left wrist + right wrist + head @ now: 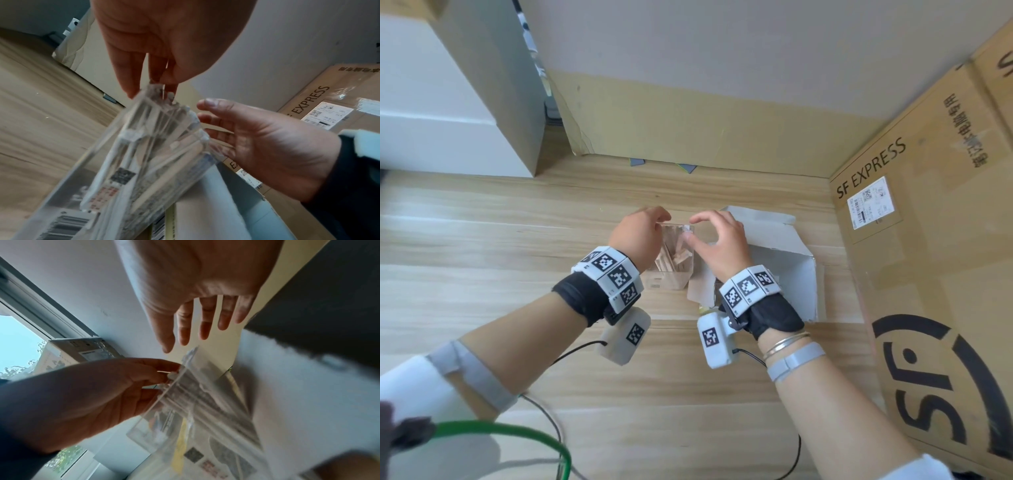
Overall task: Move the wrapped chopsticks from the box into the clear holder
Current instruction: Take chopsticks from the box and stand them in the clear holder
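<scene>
The scene is viewed by the head camera from above, looking forward and down over the wooden table [482, 240]. The clear holder [144, 154] is seen very close, from below and to its left, by the left wrist camera, and from its right by the right wrist camera. The holder and both hands are shared by all three views.

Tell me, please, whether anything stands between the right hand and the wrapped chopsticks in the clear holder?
Nothing visible does. The right hand is open just beside the clear holder, with only air before the wrapped chopsticks, whose tops the left hand pinches.
</scene>
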`<state>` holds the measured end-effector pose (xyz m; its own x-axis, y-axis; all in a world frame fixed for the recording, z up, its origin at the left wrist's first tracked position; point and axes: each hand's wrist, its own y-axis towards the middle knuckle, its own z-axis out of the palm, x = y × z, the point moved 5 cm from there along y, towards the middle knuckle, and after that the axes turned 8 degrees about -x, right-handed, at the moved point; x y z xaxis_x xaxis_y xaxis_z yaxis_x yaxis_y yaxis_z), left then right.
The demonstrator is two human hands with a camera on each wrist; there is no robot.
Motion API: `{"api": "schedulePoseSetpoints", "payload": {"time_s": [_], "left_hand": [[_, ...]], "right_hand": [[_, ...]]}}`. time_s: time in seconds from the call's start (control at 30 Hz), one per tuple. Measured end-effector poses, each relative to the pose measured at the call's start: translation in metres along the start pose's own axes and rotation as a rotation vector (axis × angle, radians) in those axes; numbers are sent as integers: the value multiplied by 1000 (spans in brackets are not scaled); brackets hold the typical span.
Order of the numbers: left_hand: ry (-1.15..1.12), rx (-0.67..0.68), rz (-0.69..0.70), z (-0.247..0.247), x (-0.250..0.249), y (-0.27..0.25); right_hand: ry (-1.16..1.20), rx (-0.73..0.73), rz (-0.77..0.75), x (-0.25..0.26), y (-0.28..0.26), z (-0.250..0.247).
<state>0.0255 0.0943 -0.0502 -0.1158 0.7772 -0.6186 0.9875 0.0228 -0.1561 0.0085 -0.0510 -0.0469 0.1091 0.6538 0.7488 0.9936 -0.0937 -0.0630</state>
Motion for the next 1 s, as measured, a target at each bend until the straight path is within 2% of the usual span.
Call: {"api": "schedulePoseSetpoints", "payload": {"time_s": [0.17, 0.33, 0.47, 0.63, 0.87, 1.0], "left_hand": [[-10, -7, 166, 9, -32, -6], [-110, 38, 274, 27, -65, -17], [-144, 126, 234, 44, -77, -26], [2, 357, 45, 73, -73, -38], [175, 389, -6, 98, -66, -38], [197, 390, 11, 106, -63, -36]], "right_hand": [[-11, -83, 0, -20, 3, -23], [-8, -70, 86, -42, 3, -41], [2, -21, 143, -58, -2, -46], [0, 29, 194, -75, -8, -50], [-79, 181, 242, -95, -18, -46], [-109, 238, 272, -102, -23, -43]]}}
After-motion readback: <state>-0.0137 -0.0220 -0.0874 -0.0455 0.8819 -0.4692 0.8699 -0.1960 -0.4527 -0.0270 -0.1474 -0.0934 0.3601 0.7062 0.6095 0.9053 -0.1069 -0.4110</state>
